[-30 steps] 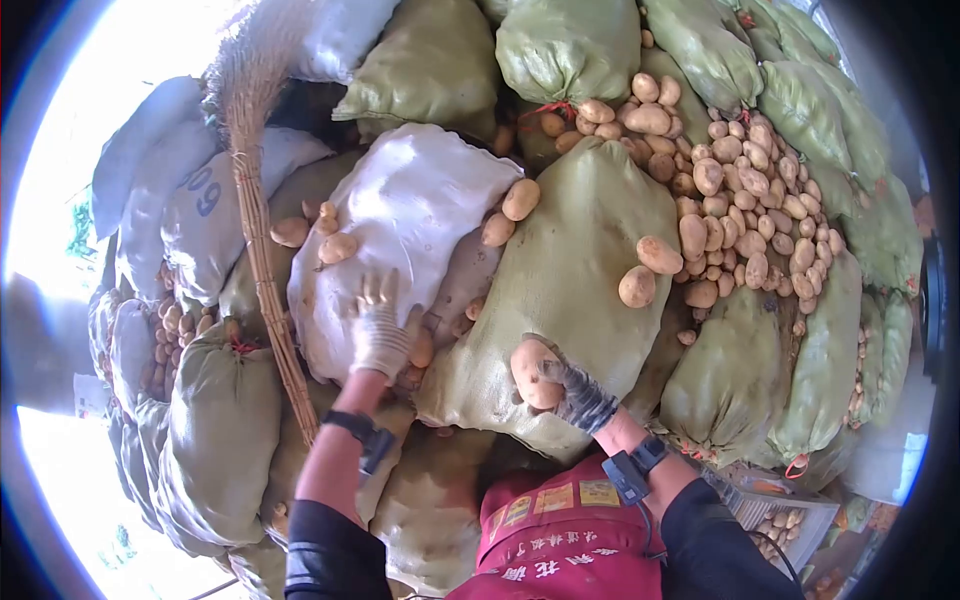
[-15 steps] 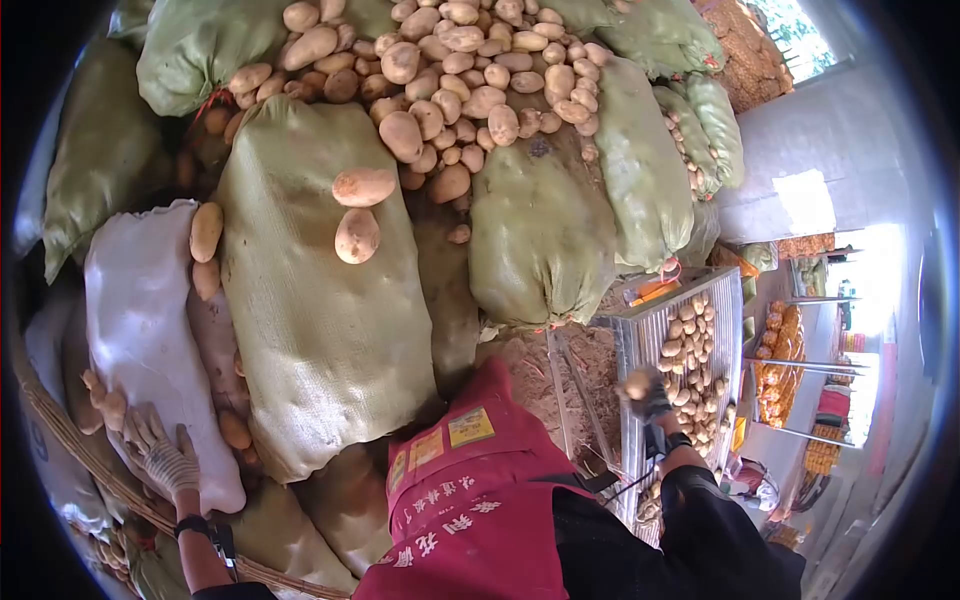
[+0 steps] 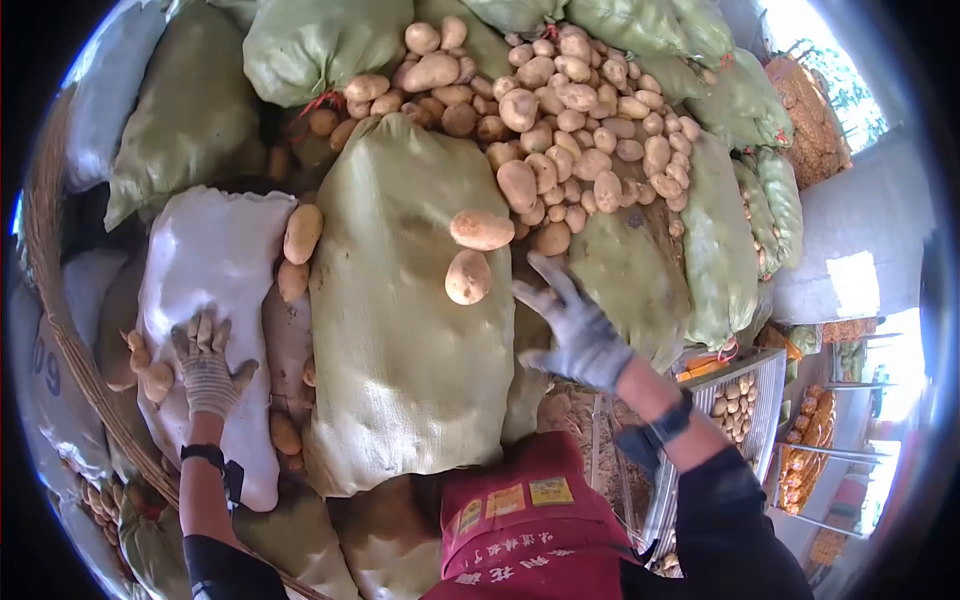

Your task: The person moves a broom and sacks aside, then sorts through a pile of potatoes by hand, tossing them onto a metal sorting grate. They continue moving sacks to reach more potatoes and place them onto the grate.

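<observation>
My left hand, in a striped work glove, lies flat with fingers apart on a white woven sack. Small knobbly potatoes rest beside it on the left. My gloved right hand reaches out with its fingers spread and nothing in them. Its fingertips are near a longish potato and a rounder potato, both lying on a big green sack. Just beyond them a heap of loose potatoes spreads over more green sacks.
At right stands a ribbed metal tray with potatoes in it, partly behind my right arm. A woven basket rim curves along the left. Full green sacks lie at the back. My red apron fills the lower middle.
My right hand has left the metal tray, where it held a potato, and moved up left toward the heap, now without it. The view has shifted; my left hand has slid up the white sack.
</observation>
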`<state>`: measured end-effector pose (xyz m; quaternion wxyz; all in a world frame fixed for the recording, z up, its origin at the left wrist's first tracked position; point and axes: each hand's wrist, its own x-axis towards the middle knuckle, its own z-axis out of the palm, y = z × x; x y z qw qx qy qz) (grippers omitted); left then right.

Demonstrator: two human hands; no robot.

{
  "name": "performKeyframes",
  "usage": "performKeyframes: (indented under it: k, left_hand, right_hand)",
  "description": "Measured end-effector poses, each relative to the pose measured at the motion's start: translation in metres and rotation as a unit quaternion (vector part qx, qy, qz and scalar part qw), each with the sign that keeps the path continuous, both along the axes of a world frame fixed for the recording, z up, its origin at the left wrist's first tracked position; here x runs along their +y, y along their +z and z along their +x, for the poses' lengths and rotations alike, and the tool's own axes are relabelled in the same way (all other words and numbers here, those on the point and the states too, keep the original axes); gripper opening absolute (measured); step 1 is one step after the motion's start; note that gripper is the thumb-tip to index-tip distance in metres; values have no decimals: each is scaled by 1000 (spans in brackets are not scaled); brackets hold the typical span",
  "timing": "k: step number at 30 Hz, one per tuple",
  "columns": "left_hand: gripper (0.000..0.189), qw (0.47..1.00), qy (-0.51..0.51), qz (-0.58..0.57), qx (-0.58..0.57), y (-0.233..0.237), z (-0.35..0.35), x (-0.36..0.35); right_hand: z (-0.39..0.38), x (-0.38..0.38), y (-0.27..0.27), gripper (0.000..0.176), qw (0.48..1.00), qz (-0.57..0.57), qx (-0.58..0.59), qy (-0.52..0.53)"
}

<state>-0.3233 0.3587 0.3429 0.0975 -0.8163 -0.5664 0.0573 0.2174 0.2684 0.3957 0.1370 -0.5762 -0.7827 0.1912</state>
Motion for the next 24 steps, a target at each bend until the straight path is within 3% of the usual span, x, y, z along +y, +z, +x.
performKeyframes:
  k: [2, 3, 5, 7, 11, 12, 13, 14, 15, 16, 17, 19, 22, 24]
  left_hand:
    - [86, 999, -39, 31, -13, -1, -2, 4]
    - [85, 1000, 0, -1, -7, 9, 6, 2]
    - [82, 1000, 15, -16, -10, 9, 8, 0]
    - [82, 1000, -7, 23, -3, -5, -2, -1]
    - [89, 996, -35, 75, 45, -25, -21, 5]
    - [91, 987, -102, 124, 28, -27, -27, 9]
    - [92, 986, 93, -35, 131, 4, 15, 2]
    - [92, 988, 78, -34, 127, 3, 15, 5]
    - [92, 992, 63, -18, 112, -3, 5, 3]
    - [92, 994, 51, -2, 96, -4, 3, 3]
    - [91, 988, 87, -37, 122, 7, 18, 2]
    - [91, 989, 81, -43, 112, 3, 17, 4]
    - [89, 995, 57, -23, 77, 3, 10, 2]
    - [83, 987, 124, -79, 67, 26, 36, -4]
  right_hand:
    - [-23, 58, -28, 80, 978, 78, -172, 88]
    - [-31, 82, -39, 77, 954, 116, -248, 123]
    - [-50, 119, -35, 76, 964, -19, -248, 94]
    - [-42, 149, -36, 78, 980, -40, -167, 102]
    - [-49, 121, -54, 78, 995, 16, 68, -67]
    - [-51, 98, -64, 81, 980, 26, 144, -134]
    - [-46, 67, -74, 84, 965, 42, 215, -146]
    - [-41, 36, -83, 86, 945, 59, 284, -154]
    - [-29, 4, -110, 81, 948, 58, 269, -162]
    - [-9, -44, -86, 79, 856, -131, 449, -220]
    - [11, -91, -58, 78, 691, -271, 585, -328]
    - [71, -203, -129, 71, 470, -304, 714, -420]
    - [151, -385, -128, 66, 389, -114, 691, -598]
    - [206, -484, -131, 59, 334, -17, 621, -709]
